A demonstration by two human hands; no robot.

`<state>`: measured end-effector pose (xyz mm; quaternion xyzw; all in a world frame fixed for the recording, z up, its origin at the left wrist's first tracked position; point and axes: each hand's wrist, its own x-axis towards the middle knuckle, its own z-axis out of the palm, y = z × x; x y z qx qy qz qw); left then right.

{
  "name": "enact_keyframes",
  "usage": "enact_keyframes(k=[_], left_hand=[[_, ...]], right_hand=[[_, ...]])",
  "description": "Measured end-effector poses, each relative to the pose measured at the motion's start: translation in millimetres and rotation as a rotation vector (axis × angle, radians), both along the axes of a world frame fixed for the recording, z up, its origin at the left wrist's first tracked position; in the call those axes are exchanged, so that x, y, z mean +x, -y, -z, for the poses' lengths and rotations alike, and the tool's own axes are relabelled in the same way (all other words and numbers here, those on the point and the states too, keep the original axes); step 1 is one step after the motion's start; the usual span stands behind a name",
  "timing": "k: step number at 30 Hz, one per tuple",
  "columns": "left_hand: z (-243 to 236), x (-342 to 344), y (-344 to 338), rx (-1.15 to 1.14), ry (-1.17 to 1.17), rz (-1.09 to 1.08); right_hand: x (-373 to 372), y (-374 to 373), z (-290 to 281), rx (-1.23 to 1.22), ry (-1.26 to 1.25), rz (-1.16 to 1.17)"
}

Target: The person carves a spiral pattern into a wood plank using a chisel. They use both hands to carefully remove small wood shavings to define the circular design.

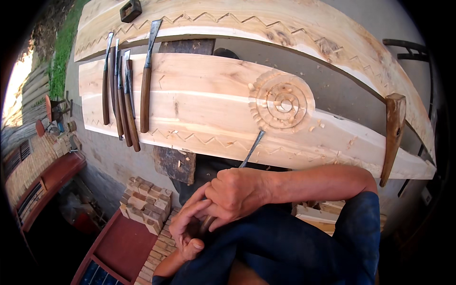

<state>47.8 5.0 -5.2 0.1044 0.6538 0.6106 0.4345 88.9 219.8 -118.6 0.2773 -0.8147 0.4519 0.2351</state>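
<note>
My right hand is wrapped round a chisel, whose steel blade points up toward a pale wooden board; its tip lies just below a carved ringed rosette. My left hand curls round the lower handle, under my right fingers. A zigzag groove runs along the board's near edge. Several chisels with wooden handles lie side by side across the board's left part. A tapered wooden tool rests across its narrow right end.
A second grooved board lies beyond, carrying a small dark metal object. Dark timber supports sit under the near board. Stacked wooden blocks and reddish panels are at lower left, with grass at upper left.
</note>
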Motion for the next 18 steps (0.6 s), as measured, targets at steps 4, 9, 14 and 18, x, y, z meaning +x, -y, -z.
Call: enact_keyframes(k=[4,9,14,18], left_hand=[[-2.1,1.3,0.4,0.0,0.036,-0.013],[-2.4,-0.2,-0.8,-0.006,0.03,-0.008],[-1.6,-1.0,0.1,-0.034,0.022,-0.014],[4.2,-6.7,0.1,-0.071,-0.016,-0.019]], right_hand=[[-2.0,2.6,3.9,-0.026,-0.01,-0.002],[-2.8,0.7,1.4,-0.013,-0.007,-0.003],[-3.6,1.3,1.3,-0.045,0.0,0.02],[-3.0,-0.6,-0.3,-0.024,0.01,0.058]])
